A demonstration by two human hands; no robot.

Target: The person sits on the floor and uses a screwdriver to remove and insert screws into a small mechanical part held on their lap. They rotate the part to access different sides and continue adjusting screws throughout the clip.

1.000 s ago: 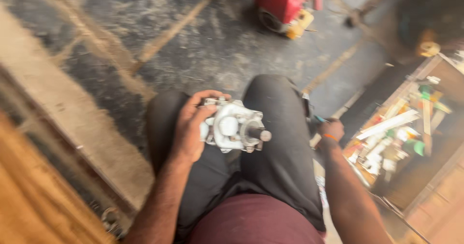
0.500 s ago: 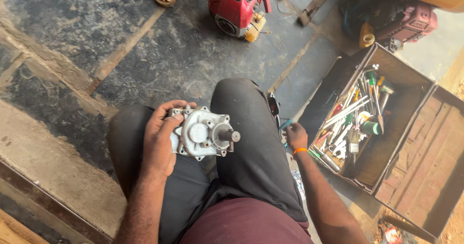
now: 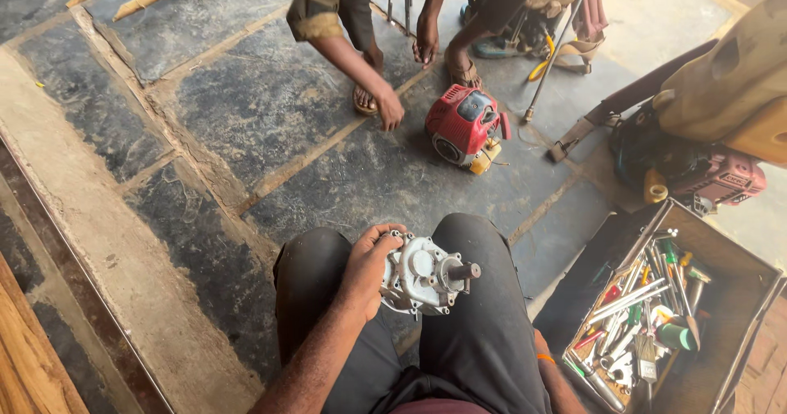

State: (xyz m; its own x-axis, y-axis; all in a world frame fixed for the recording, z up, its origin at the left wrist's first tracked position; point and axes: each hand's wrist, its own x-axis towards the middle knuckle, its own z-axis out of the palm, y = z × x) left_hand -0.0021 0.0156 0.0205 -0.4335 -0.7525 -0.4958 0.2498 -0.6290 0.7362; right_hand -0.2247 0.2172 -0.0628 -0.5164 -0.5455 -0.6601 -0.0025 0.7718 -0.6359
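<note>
Ahead on the stone floor (image 3: 246, 111), a small red engine (image 3: 464, 129) near the sandalled feet and lowered hand (image 3: 390, 111) of another person. At the right, an open metal toolbox (image 3: 738, 299) crowded with wrenches and screwdrivers (image 3: 635, 324); beyond its far edge, a second red machine (image 3: 721, 180) under a tan container (image 3: 738, 78). Nothing between the viewer and the grey metal engine casing (image 3: 422, 276), resting between the knees in dark trousers (image 3: 484, 332), short shaft pointing right. Left hand (image 3: 369, 270) clasped around the casing's left side, fingers curled over its top edge, forearm rising from the lower frame. Right hand mostly hidden beside the right thigh, near the toolbox's near corner; only the wrist with an orange band (image 3: 545, 358) visible, grip impossible to tell. Dark slabs with pale joints; wooden edge (image 3: 25, 365) at lower left.
</note>
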